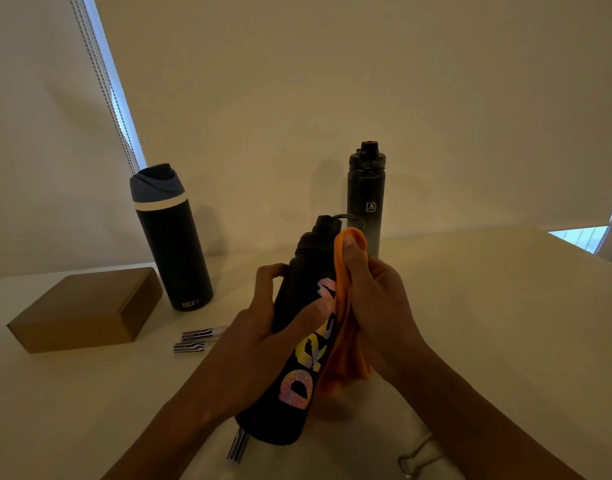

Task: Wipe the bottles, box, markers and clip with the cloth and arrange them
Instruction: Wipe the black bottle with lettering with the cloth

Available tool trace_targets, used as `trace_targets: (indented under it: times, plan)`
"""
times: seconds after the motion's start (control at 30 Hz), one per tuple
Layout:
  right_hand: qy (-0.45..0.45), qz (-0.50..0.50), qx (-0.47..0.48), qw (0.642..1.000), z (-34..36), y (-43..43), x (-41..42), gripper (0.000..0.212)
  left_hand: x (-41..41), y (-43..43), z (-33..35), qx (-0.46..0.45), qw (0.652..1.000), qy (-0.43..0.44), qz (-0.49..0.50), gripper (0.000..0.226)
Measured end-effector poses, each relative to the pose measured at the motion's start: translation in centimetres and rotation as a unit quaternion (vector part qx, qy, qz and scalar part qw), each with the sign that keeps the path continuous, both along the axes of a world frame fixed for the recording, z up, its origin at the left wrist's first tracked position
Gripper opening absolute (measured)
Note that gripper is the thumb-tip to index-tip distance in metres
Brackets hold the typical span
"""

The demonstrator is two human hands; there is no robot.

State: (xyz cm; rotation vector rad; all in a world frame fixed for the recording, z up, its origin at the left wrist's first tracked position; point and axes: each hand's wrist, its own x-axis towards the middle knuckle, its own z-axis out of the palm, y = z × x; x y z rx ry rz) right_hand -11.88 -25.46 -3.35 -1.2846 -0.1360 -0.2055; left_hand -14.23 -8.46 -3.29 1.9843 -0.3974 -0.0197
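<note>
Dim white table [488, 323] is lying under both hands. Left hand [263, 327] is curling fingers and thumb round the lettered bottle [297, 393], holding it tilted, likely to expose its side. Right hand [377, 306] is pinching the cloth [342, 341] in bent fingers, pressing it against the bottle's shoulder. Box [83, 306] and markers [202, 334] are waiting at left.

The box [84, 308] lies left of a bottle [171, 237], markers [200, 339] before them.

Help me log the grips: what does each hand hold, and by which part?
The left hand grips the black lettered bottle around its upper body; the right hand holds the orange cloth near its top, against the bottle's side.
</note>
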Motion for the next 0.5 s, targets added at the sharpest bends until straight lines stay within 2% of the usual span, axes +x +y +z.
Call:
trace_targets:
  times: [0.13, 0.3, 0.37, 0.5]
  plan:
    - [-0.027, 0.019, -0.058, 0.998, 0.15, -0.79, 0.33, 0.046, 0.47, 0.65, 0.29, -0.019, 1.000, -0.001, 0.020, 0.070]
    - [-0.033, 0.012, -0.071, 0.997, -0.13, -0.84, 0.44, 0.053, 0.36, 0.75, 0.75, -0.016, 1.000, -0.002, 0.014, 0.082]
    - [-0.029, -0.003, -0.065, 0.997, -0.15, -0.71, 0.44, 0.052, 0.20, 0.54, 0.58, 0.002, 1.000, -0.006, 0.007, 0.074]
    - [-0.002, -0.048, -0.063, 0.997, -0.32, -0.29, 0.53, 0.072, -0.36, -0.16, 0.25, 0.049, 0.999, -0.012, 0.005, 0.069]
